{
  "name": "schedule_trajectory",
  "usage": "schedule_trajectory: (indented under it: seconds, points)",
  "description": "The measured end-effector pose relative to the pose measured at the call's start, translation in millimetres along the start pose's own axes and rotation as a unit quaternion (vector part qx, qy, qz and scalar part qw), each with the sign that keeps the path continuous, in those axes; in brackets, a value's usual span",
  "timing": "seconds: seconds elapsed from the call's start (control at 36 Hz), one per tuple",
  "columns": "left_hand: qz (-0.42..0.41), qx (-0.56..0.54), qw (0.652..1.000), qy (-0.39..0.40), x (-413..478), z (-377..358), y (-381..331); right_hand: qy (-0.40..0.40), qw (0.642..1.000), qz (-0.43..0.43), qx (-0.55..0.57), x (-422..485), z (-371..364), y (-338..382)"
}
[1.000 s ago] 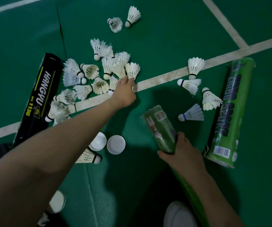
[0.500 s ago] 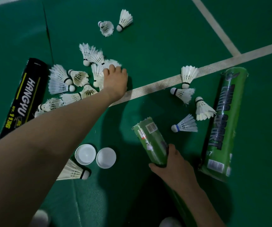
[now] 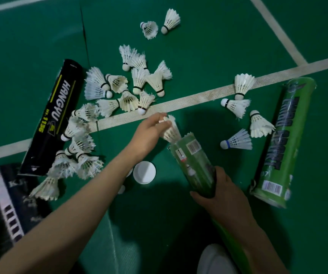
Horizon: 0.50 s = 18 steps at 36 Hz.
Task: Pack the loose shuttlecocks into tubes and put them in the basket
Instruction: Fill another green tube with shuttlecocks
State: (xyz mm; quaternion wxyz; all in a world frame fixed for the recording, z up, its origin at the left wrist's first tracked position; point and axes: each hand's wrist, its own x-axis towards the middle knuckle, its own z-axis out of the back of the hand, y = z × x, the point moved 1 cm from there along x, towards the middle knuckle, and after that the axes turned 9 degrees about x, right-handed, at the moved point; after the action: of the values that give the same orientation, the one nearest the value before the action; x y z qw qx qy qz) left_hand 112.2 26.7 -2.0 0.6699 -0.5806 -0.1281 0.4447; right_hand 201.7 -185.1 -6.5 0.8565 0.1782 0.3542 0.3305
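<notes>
My left hand [image 3: 149, 133] pinches the cork end of a white shuttlecock [image 3: 171, 131] whose feathers touch the open mouth of a green tube [image 3: 194, 165]. My right hand [image 3: 220, 192] grips that tube around its middle, tilted up and to the left. Several loose shuttlecocks [image 3: 131, 86] lie in a heap on the green floor beyond my left hand. More loose shuttlecocks [image 3: 238, 107] lie to the right of the tube. No basket is in view.
A second green tube [image 3: 279, 143] lies at the right. A black tube [image 3: 54, 113] lies at the left, a dark box [image 3: 7, 202] below it. A white cap [image 3: 144, 172] sits near my left forearm. White court lines cross the floor.
My left hand left the heap and came back toward me with one shuttlecock, bringing it to the mouth of the green tube. My right hand kept its hold on the tube.
</notes>
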Motion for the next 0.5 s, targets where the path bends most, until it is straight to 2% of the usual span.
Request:
schedule_trajectory:
  seconds: [0.14,0.22,0.36,0.5]
  points:
    - [-0.011,-0.007,1.000,0.014,-34.9,-4.2,5.1,-0.004,1.000,0.030,-0.004,-13.6,-5.3,6.6]
    - [-0.003,0.049,0.998,0.043,-54.9,-2.2,10.2,-0.023,0.999,0.046,0.006,-18.8,-4.3,6.0]
    - [0.001,0.073,0.996,0.052,-90.0,8.5,26.3,0.049,0.996,0.067,-0.031,-28.7,-10.0,11.2]
    - [0.015,0.086,0.994,0.064,-126.9,0.7,38.1,0.071,0.991,0.081,-0.085,-36.2,-21.3,14.0]
